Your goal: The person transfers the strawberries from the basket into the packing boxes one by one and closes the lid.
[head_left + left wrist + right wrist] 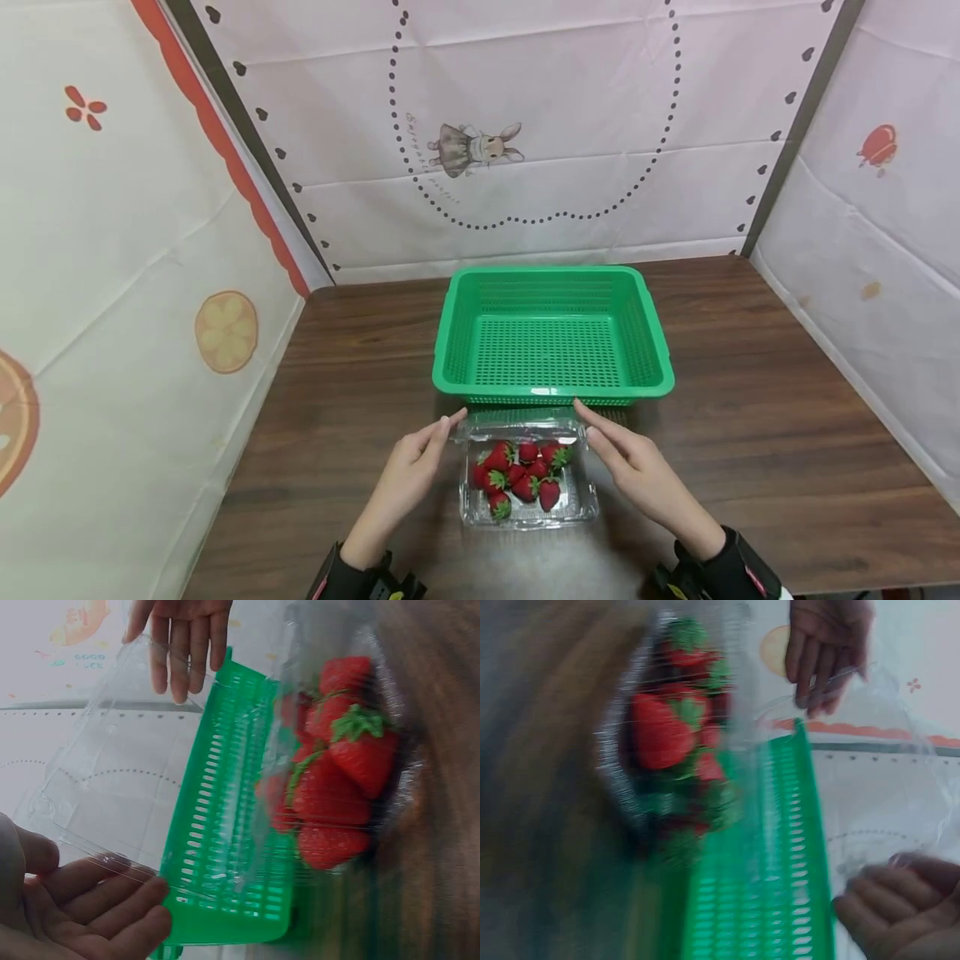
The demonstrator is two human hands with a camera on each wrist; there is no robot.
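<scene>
A clear plastic clamshell box [581, 504] lies on the table with several red strawberries [527, 488] in its base. Its hinged lid [112, 765] is raised and stands up from the back edge of the box. My left hand [408, 471] pinches the lid's left edge between thumb and fingers. On the opposite edge, my right hand [637, 471] holds the lid in a similar way. Strawberries [660, 735] show through the box wall in the right wrist view, which is blurred.
Directly behind the box stands a green slotted plastic basket [555, 392] with nothing in it. Under both is a brown wood-grain table [360, 400]. White printed cloth walls [555, 100] enclose the table at the back and both sides.
</scene>
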